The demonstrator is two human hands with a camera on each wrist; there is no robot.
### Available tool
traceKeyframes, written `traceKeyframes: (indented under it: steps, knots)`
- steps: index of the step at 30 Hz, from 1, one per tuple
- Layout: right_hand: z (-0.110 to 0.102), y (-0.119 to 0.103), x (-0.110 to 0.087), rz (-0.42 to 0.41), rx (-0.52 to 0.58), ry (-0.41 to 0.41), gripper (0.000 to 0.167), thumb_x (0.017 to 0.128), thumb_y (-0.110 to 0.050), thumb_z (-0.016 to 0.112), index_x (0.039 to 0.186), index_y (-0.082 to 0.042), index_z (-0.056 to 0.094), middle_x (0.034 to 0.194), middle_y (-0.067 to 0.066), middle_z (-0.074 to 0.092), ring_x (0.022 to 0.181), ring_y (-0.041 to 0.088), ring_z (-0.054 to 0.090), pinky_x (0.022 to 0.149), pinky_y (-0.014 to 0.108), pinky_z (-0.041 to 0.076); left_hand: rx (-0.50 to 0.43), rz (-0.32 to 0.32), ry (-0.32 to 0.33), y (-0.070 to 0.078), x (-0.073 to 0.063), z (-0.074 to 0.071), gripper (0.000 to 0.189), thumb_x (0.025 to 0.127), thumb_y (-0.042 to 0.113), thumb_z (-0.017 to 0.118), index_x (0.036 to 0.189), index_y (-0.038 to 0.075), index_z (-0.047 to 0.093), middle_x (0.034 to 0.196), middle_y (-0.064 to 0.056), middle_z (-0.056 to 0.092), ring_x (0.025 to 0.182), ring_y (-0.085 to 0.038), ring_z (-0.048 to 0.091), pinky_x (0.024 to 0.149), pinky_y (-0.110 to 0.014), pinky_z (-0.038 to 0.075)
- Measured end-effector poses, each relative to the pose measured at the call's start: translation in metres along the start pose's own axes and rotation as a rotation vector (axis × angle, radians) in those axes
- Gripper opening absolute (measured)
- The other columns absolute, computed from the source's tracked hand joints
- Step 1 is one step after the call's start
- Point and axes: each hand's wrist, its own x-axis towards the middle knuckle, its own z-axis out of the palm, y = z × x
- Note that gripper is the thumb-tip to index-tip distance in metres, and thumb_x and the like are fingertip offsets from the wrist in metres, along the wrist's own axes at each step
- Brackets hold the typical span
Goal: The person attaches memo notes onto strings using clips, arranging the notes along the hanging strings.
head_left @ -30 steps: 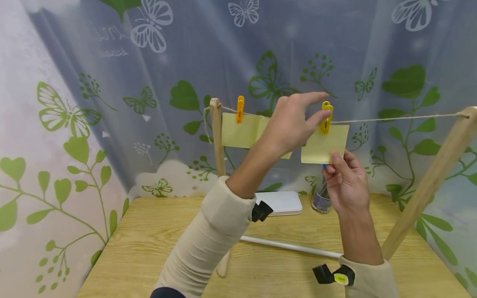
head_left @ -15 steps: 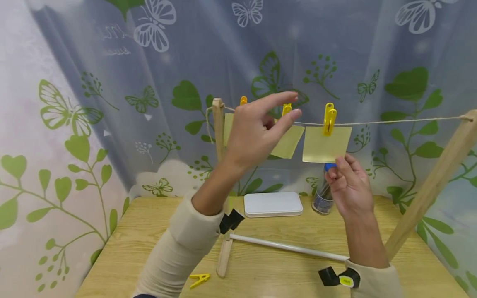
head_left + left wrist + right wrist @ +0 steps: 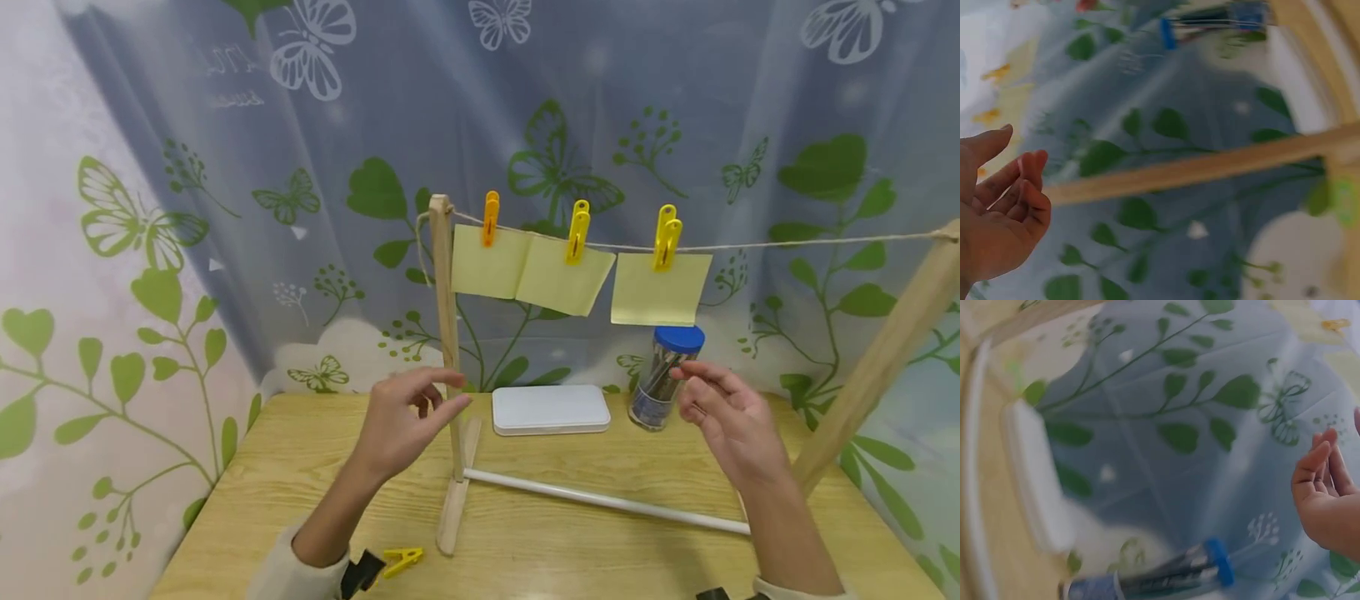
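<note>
Three yellow paper notes hang from a string (image 3: 787, 243). An orange clothespin (image 3: 490, 219) clips the left note (image 3: 487, 265), a yellow clothespin (image 3: 577, 233) the middle note (image 3: 562, 279), and another yellow clothespin (image 3: 666, 238) the right note (image 3: 660, 296). My left hand (image 3: 405, 421) is in the air in front of the left wooden post (image 3: 446, 317), thumb and forefinger apart, holding nothing. Below the right note, in front of a blue-lidded jar (image 3: 651, 400), hovers my right hand (image 3: 738, 421) with loosely bent fingers and nothing in them. Both hands also show in their wrist views.
A loose yellow clothespin (image 3: 403, 561) lies on the wooden table (image 3: 360, 500) near my left sleeve. At the back lies a white flat case (image 3: 551, 410). A white rod (image 3: 600, 502) runs low between the posts; the right wooden post (image 3: 877, 358) leans at the right.
Both hands have come down and away from the line. My right hand has let go of the right note, which hangs from its clothespin. The middle note is uncovered.
</note>
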Motion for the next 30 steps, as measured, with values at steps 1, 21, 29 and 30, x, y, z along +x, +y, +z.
traceKeyframes:
  steps: [1,21,29,30]
  knots:
    - [-0.004,0.002,-0.005,0.021,-0.080,-0.003,0.026,0.099,0.002,0.040,0.118,-0.005,0.057,0.110,-0.001,0.065,0.081,0.008,0.058,0.068,0.019,0.047,0.026,-0.062,-0.010,-0.010,-0.010,-0.001,0.018,0.082,0.012,0.074,0.100,0.008,0.072,0.085,-0.003,0.071,0.063,-0.005,0.057,0.057,-0.023,0.048]
    - [-0.069,0.064,-0.089,0.616,-0.961,-0.519,0.041,0.086,-0.024,0.070,0.115,0.004,0.061,0.111,0.020,0.064,0.096,0.026,0.062,0.072,0.029,0.050,0.127,-0.504,-0.469,-0.119,-0.142,-0.018,0.037,0.079,0.030,0.076,0.103,0.004,0.069,0.096,-0.007,0.070,0.081,-0.012,0.062,0.065,-0.022,0.049]
    - [-0.088,0.083,-0.109,0.545,-1.116,-0.606,0.026,0.078,-0.027,0.077,0.093,-0.009,0.067,0.095,0.001,0.064,0.085,-0.004,0.055,0.072,0.020,0.045,0.110,-0.609,-0.667,-0.124,-0.165,-0.018,0.060,0.067,0.037,0.084,0.108,0.001,0.060,0.102,-0.007,0.061,0.093,-0.022,0.057,0.081,-0.044,0.050]
    - [-0.090,0.083,-0.111,0.548,-1.119,-0.610,0.024,0.079,-0.027,0.077,0.092,-0.009,0.066,0.093,-0.002,0.063,0.084,-0.005,0.054,0.071,0.020,0.045,0.113,-0.629,-0.683,-0.124,-0.165,-0.017,0.060,0.066,0.038,0.084,0.107,0.002,0.060,0.102,-0.006,0.060,0.094,-0.022,0.057,0.082,-0.045,0.050]
